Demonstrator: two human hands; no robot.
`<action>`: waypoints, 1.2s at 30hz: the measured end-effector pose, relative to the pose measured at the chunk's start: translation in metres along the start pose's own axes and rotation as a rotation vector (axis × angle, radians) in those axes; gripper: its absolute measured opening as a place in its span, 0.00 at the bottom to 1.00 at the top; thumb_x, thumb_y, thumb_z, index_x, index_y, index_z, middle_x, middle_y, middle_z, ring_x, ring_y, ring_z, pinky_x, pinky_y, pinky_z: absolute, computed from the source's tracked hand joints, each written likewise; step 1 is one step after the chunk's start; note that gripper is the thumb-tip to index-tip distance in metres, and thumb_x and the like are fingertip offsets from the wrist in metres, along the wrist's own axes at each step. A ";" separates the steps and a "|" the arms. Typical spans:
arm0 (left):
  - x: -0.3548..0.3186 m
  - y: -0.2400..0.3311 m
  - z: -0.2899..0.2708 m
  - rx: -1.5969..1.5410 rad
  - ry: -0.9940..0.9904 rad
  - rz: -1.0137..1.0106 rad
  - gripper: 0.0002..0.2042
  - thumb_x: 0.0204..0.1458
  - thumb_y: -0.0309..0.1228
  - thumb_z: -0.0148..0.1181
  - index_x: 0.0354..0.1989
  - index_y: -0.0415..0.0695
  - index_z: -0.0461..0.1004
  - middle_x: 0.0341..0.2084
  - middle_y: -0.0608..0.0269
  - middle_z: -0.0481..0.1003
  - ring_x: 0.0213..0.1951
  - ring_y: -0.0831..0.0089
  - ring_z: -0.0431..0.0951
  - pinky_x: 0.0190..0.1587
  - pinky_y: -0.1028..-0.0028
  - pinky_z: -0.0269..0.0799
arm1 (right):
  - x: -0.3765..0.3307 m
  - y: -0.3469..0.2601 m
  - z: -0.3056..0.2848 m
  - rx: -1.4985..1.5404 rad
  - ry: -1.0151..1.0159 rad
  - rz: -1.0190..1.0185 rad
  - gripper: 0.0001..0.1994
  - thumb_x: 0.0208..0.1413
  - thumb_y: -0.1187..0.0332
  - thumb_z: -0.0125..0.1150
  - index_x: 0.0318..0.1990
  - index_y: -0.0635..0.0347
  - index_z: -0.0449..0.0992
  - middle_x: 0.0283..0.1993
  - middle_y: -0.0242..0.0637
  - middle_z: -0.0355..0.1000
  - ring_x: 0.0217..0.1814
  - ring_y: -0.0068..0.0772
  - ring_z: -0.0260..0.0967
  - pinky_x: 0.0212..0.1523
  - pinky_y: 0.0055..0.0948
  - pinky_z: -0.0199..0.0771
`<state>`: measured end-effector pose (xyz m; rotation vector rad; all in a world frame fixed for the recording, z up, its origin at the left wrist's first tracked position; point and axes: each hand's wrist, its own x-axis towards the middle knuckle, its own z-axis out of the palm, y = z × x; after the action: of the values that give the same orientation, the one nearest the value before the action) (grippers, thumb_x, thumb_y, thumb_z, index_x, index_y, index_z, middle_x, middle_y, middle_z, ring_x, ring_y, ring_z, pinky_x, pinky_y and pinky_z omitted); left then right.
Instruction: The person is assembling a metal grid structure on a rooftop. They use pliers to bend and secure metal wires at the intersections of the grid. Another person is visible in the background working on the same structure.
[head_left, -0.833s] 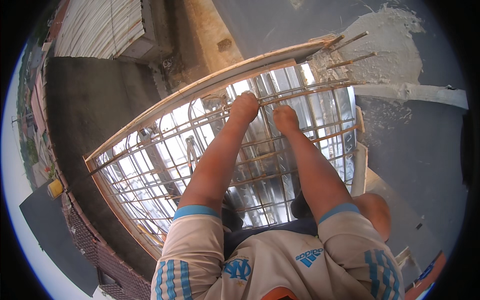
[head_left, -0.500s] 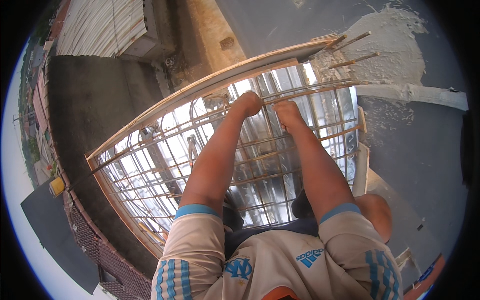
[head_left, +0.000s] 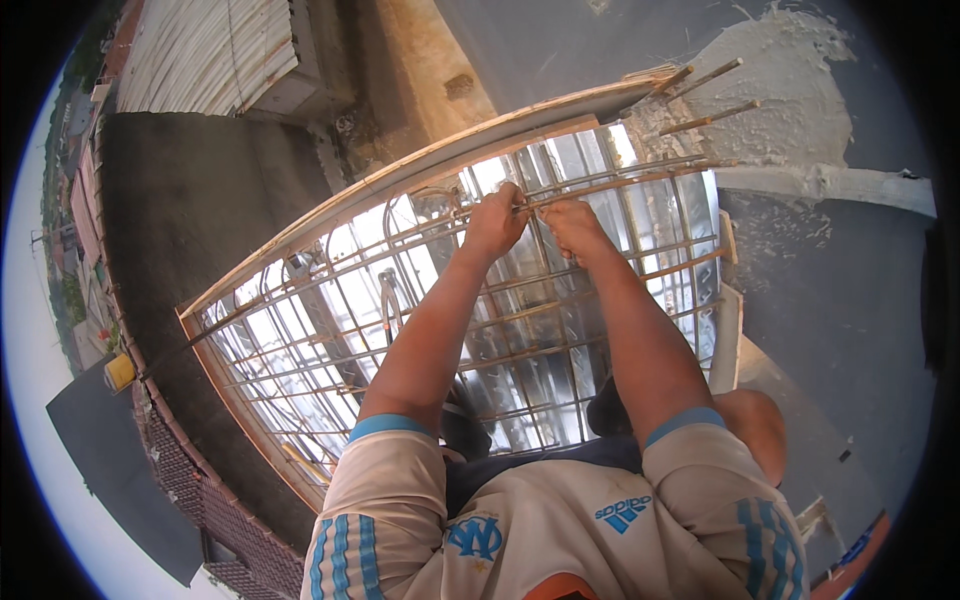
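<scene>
Over the rebar grid (head_left: pixel 520 330), both hands (head_left: pixel 497 222) (head_left: pixel 570 222) clench a top bar.

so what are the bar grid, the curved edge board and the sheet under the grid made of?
Bar grid: looks like steel rebar, thin round rods with a rusty brown surface. Curved edge board: probably wood, pale, flat, with a raw edge. Sheet under the grid: seems shiny metal or foil, since it reflects light brightly. Both hands, left and right, grip the bars.
</scene>
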<state>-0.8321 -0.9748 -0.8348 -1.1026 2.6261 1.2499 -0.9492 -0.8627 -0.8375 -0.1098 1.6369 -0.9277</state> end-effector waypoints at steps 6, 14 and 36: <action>0.001 -0.004 0.018 -0.007 0.119 -0.085 0.09 0.49 0.35 0.55 0.33 0.44 0.75 0.28 0.51 0.76 0.33 0.52 0.75 0.37 0.59 0.69 | -0.001 -0.001 0.003 -0.013 0.020 -0.003 0.08 0.53 0.66 0.57 0.29 0.62 0.73 0.16 0.27 0.58 0.10 0.17 0.50 0.08 0.21 0.52; 0.007 0.012 0.014 0.052 0.120 -0.198 0.09 0.52 0.36 0.51 0.31 0.46 0.75 0.27 0.49 0.75 0.33 0.50 0.75 0.37 0.57 0.69 | 0.000 0.006 -0.005 0.053 0.036 0.021 0.07 0.51 0.67 0.58 0.29 0.62 0.73 0.16 0.27 0.59 0.10 0.17 0.52 0.08 0.22 0.51; -0.008 -0.021 0.046 -0.306 0.460 0.267 0.06 0.40 0.25 0.60 0.29 0.40 0.76 0.26 0.52 0.75 0.32 0.55 0.75 0.36 0.64 0.70 | -0.002 -0.066 0.013 -1.059 -0.060 -0.431 0.07 0.39 0.71 0.55 0.21 0.68 0.72 0.17 0.45 0.68 0.17 0.38 0.66 0.22 0.34 0.68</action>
<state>-0.8249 -0.9472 -0.8772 -1.2395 3.0759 1.6727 -0.9639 -0.9127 -0.7954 -1.2311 1.9237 -0.2543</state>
